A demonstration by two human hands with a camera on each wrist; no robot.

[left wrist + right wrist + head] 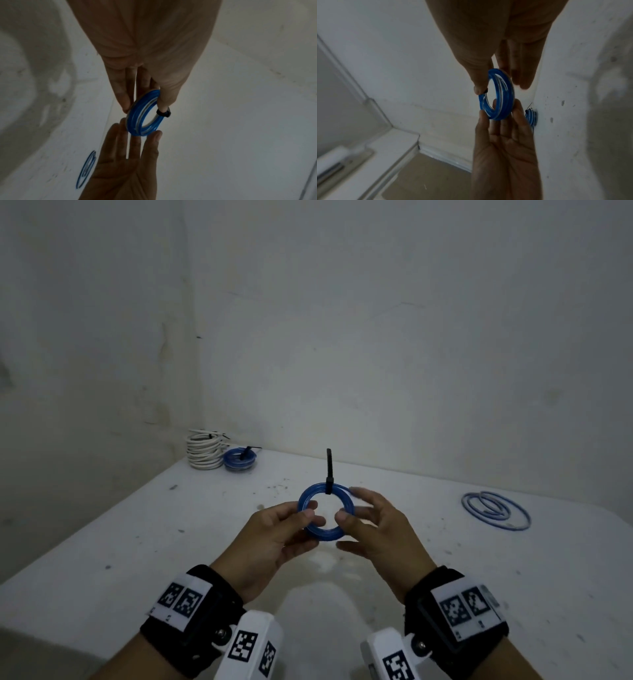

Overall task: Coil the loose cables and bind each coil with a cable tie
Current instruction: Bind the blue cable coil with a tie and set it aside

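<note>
I hold a small blue coil [325, 535] upright above the white table, at the centre of the head view. A black cable tie [329, 467] wraps its top, with the tail sticking straight up. My left hand [308, 517] pinches the coil's left side between thumb and fingers. My right hand [349, 515] has its thumb on the coil's right side and its fingers, blurred, spread behind it. The left wrist view shows the coil [137, 117] between my left hand [145, 107] and my right hand [140, 128]. The right wrist view shows the same coil [503, 111] under my right hand [500, 88].
At the back left corner of the table [445, 577] stands a stack of white coils [204, 451], and beside it a tied blue coil [240, 460]. A loose blue cable [495, 510] lies in wide loops at the right. Walls close the back and left.
</note>
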